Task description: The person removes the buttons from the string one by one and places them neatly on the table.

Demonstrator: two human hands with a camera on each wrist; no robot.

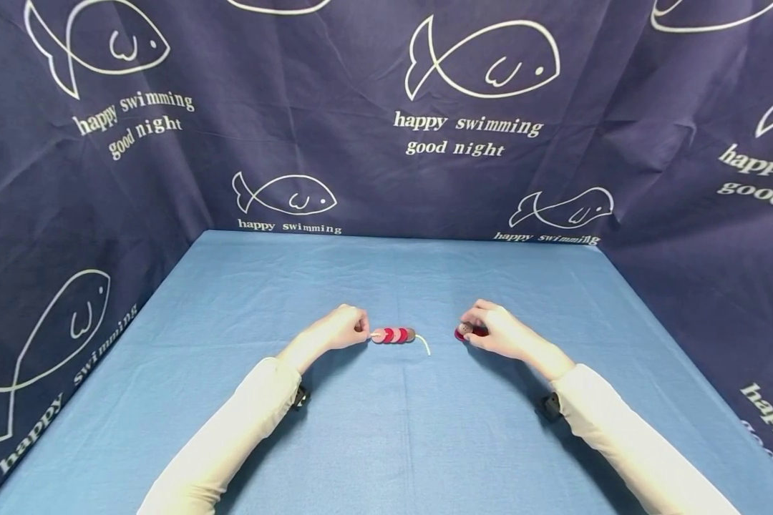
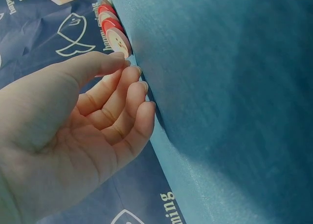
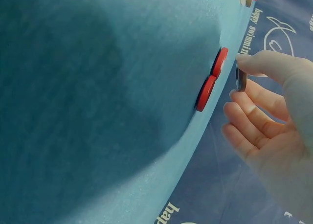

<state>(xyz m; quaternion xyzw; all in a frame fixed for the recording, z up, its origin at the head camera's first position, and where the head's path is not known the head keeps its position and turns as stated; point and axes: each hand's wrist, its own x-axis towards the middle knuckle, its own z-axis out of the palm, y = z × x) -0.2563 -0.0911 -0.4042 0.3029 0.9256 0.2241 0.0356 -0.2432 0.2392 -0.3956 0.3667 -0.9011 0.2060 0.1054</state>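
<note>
A row of pink, red and brown buttons [image 1: 396,335] lies overlapping on a pale string [image 1: 426,345], whose free end curves out to the right. My left hand [image 1: 343,327] pinches the other end of the string between thumb and forefinger, just left of the pink end button [image 2: 119,43]. My right hand [image 1: 501,332] holds a greyish-brown button [image 3: 241,79] between thumb and fingertips, close above the cloth. Beside that hand, two red buttons [image 3: 206,93] lie on the cloth, partly hidden by the fingers in the head view.
A blue cloth [image 1: 386,429] covers the table under both hands. Dark blue curtains [image 1: 361,164] with white fish drawings stand along the back and both sides. A dark wrist camera [image 1: 300,397] sits under the left sleeve, another [image 1: 550,406] under the right.
</note>
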